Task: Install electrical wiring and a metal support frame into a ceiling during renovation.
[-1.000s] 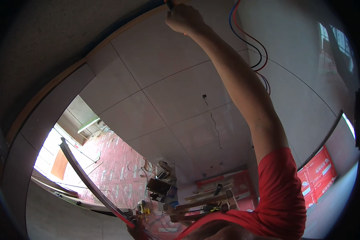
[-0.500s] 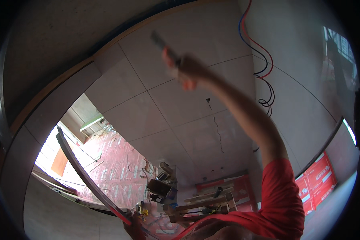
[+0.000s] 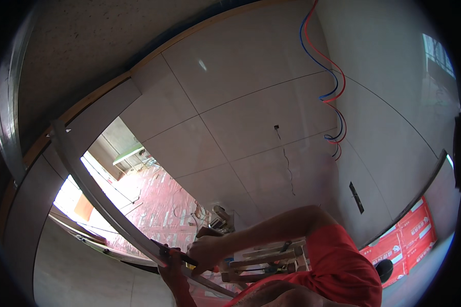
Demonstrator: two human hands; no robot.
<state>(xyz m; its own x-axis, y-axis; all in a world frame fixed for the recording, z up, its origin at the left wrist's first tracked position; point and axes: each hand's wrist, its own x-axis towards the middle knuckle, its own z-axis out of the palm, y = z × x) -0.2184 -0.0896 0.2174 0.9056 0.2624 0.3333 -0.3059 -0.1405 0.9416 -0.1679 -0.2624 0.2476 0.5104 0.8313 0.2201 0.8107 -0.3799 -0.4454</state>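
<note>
Slanting across the lower left, a long grey metal strip, running from ten o'clock near the door frame down to six o'clock by the person's chest. Looking thin, stiff and light, though probably whippy over such a length and sharp along its edges. Likely handling best taken near the lower end with the far end kept steady, not pinched by the edge.

Wrapping around the strip from below at about seven o'clock, the left hand, its grip seemingly closed on the metal, though partly hidden. Reaching across just to its right, the right hand, grip closed around a dark tool with a touch of red on it, the tool's tip touching or lying right against the strip. Kind of tool too small to tell.

Standing behind the hands, at five o'clock, a wooden trestle with small tools lying on it. Opening at eight o'clock, a bright doorway showing a reddish floor strewn with clutter. Filling the middle and the top, a pale tiled wall. Hanging down it at one o'clock, red and blue wires, looping toward three o'clock. Sitting at four o'clock, red boxes stacked against the wall.
</note>
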